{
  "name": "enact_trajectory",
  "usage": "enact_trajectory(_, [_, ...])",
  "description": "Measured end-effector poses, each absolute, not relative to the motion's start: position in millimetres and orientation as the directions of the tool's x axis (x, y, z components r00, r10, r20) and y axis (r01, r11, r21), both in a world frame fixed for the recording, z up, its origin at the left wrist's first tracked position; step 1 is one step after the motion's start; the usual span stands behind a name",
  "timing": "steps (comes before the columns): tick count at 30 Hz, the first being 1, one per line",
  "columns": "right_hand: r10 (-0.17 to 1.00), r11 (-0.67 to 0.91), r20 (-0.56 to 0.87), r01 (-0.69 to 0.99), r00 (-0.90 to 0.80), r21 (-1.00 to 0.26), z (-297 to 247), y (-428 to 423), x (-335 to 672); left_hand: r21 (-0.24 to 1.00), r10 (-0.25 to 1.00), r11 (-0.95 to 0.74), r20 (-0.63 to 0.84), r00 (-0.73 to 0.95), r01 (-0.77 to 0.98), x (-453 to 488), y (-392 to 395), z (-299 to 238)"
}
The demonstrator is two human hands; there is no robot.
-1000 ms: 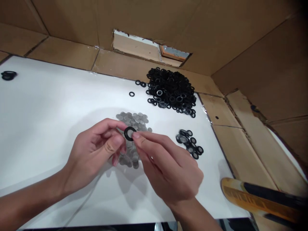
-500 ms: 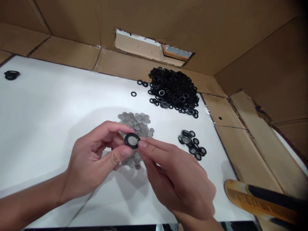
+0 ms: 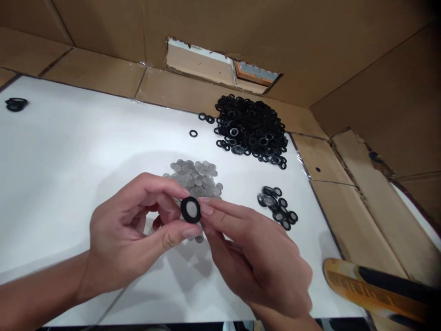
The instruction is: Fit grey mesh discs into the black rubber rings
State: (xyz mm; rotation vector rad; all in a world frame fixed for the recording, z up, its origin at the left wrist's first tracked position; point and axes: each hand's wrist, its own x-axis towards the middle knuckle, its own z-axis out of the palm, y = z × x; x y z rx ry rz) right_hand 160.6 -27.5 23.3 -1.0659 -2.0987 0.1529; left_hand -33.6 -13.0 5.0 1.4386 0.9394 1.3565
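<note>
Between my left hand (image 3: 127,235) and my right hand (image 3: 251,253), a black rubber washer (image 3: 190,210) is pinched upright, its face toward me. A grey mesh disc fills its centre. My left thumb and fingers hold one side, and my right fingertips press the other. Below the hands lies a heap of loose grey mesh discs (image 3: 195,178), partly hidden by my fingers. A large pile of black rubber washers (image 3: 251,128) lies beyond. To the right sits a small group of black washers with grey centres (image 3: 275,204).
Everything lies on a white board (image 3: 86,138) edged by cardboard walls (image 3: 206,27). A lone black washer (image 3: 193,133) lies near the big pile, and a small stack (image 3: 15,105) sits far left. An orange and black object (image 3: 375,289) intrudes at lower right.
The washer has turned from tilted to facing me, with the grey disc showing fully in its centre. The whole view has shifted slightly as my head moved.
</note>
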Motion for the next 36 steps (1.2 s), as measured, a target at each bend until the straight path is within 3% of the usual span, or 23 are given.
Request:
enact_trajectory(13, [0.751, 0.623, 0.569, 0.645, -0.335, -0.443, 23, -31, 163, 0.969, 0.959, -0.23, 0.242, 0.146, -0.093, -35, -12, 8])
enact_trajectory(26, [0.69, 0.596, 0.677, 0.73, -0.255, -0.333, 17, -39, 152, 0.97, 0.959, -0.234, 0.242, 0.145, -0.071, -35, -15, 8])
enact_trajectory(36, [0.657, 0.61, 0.716, 0.725, -0.237, -0.32, 16, -36, 146, 0.959, 0.95, -0.268, 0.279, 0.14, -0.093, -31, -16, 9])
